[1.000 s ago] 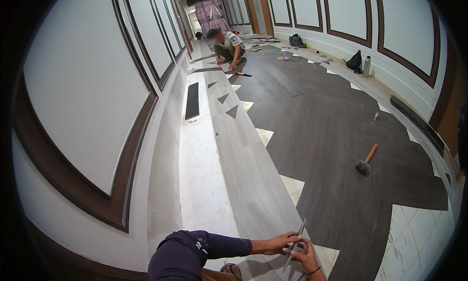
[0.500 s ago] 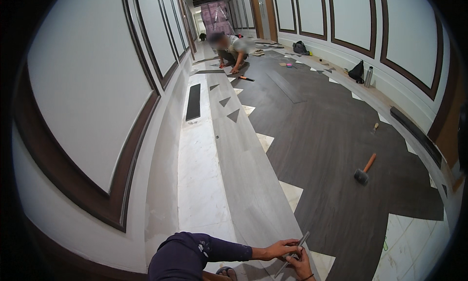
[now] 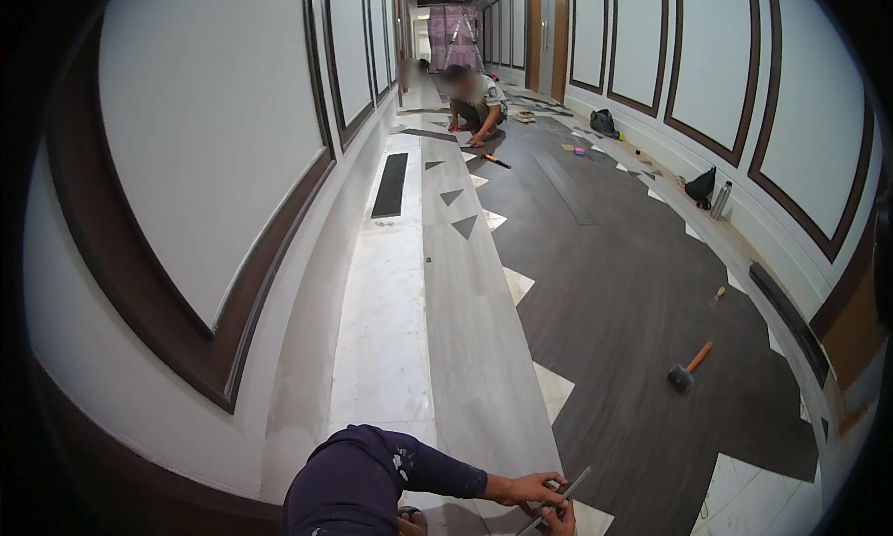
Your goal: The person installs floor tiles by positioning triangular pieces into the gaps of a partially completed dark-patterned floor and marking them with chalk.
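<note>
Left hand pins metal ruler flat on grey floor plank; right hand mostly out of frame, grip unclear.

The person's left arm, in a dark long sleeve pushed up to the forearm, reaches from the lower middle of the view toward the right. The bare forearm runs almost level. The left hand lies palm down, fingers curled forward and closed around something thin. The right hand sits just below it, near the bottom edge, mostly cut off, grip unclear.
</note>
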Motion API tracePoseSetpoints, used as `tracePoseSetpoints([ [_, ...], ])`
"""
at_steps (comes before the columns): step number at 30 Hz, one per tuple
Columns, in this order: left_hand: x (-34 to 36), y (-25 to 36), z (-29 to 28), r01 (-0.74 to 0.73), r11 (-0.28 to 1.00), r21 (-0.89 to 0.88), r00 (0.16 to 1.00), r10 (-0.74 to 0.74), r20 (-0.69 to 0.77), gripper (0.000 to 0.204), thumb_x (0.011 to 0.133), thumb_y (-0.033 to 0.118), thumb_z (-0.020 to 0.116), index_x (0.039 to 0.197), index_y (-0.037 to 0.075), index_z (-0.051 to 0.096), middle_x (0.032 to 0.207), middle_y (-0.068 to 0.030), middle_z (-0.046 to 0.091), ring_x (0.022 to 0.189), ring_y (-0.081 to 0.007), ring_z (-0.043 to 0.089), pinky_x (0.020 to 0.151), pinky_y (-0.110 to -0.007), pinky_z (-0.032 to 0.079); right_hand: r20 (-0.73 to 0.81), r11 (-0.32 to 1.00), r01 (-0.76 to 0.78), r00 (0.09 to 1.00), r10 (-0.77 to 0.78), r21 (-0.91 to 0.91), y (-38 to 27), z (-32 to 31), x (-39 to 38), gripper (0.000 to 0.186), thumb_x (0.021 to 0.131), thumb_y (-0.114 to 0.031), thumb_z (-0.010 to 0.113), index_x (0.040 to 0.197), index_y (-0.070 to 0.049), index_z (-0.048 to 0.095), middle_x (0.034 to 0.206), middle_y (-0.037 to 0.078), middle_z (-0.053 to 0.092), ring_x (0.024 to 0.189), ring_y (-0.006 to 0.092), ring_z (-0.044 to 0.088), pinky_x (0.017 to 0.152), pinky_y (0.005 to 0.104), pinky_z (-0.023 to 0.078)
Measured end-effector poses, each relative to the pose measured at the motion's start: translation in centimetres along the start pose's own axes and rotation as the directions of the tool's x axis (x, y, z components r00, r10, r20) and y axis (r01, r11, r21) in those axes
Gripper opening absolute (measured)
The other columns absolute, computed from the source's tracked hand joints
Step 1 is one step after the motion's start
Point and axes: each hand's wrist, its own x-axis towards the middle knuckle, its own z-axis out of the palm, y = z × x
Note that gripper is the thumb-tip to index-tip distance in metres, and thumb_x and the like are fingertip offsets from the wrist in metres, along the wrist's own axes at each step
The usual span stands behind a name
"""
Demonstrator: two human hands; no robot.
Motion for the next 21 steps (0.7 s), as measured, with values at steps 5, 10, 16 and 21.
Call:
tracePoseSetpoints([
  [5, 1.0, -2.1, -1.4, 0.102, 0.995, 0.012, 0.994, -0.102, -0.026, 0.089, 0.085, 0.055, 0.08, 0.153, 0.02, 0.035, 0.15, -0.0156, 0.045, 0.144, -0.0377, 0.039, 0.109, -0.062, 0.043, 0.038, 0.988, 0.109, 0.993, -0.114, 0.107, 0.9, 1.1, -0.5, 0.058, 0.099, -0.041, 0.07, 0.143, -0.008, 0.052, 0.127, 0.006, 0.065, 0.111, 0.0174, 0.068, 0.076, 0.0261, 0.056],
  [10, -0.1, -1.0, -1.8, 0.161, 0.983, 0.085, 0.983, -0.152, -0.1, 0.089, 0.083, 0.057, 0.081, 0.153, 0.024, 0.036, 0.149, -0.0168, 0.047, 0.142, -0.0376, 0.041, 0.107, -0.064, 0.044, 0.008, 0.984, 0.056, 0.998, -0.058, 0.171, -0.2, 2.1, -1.1, 0.061, 0.099, -0.035, 0.068, 0.15, -0.012, 0.043, 0.129, 0.008, 0.063, 0.108, 0.0212, 0.067, 0.075, 0.0339, 0.058],
  [16, -6.5, 3.6, -8.2, 0.132, 0.939, 0.318, 0.985, -0.088, -0.15, 0.086, 0.085, 0.052, 0.081, 0.153, 0.021, 0.038, 0.144, -0.0083, 0.053, 0.131, -0.0287, 0.052, 0.098, -0.055, 0.054, -0.122, 0.95, -0.311, 0.943, 0.308, -0.001, -2.0, 0.3, -2.1, 0.059, 0.101, -0.032, 0.061, 0.154, -0.018, 0.038, 0.135, 0.011, 0.06, 0.102, 0.026, 0.065, 0.069, 0.0402, 0.059],
  [21, -9.7, 7.0, -17.2, -0.048, 0.996, 0.071, 0.934, 0.07, -0.35, 0.088, 0.084, 0.052, 0.081, 0.154, 0.025, 0.037, 0.153, -0.0113, 0.043, 0.13, -0.0388, 0.05, 0.102, -0.059, 0.05, -0.263, 0.972, -0.236, 0.937, 0.228, 0.0, -3.2, -1.0, -3.7, 0.055, 0.101, -0.028, 0.06, 0.151, -0.014, 0.042, 0.133, 0.012, 0.06, 0.094, 0.0261, 0.065, 0.068, 0.0388, 0.058],
])
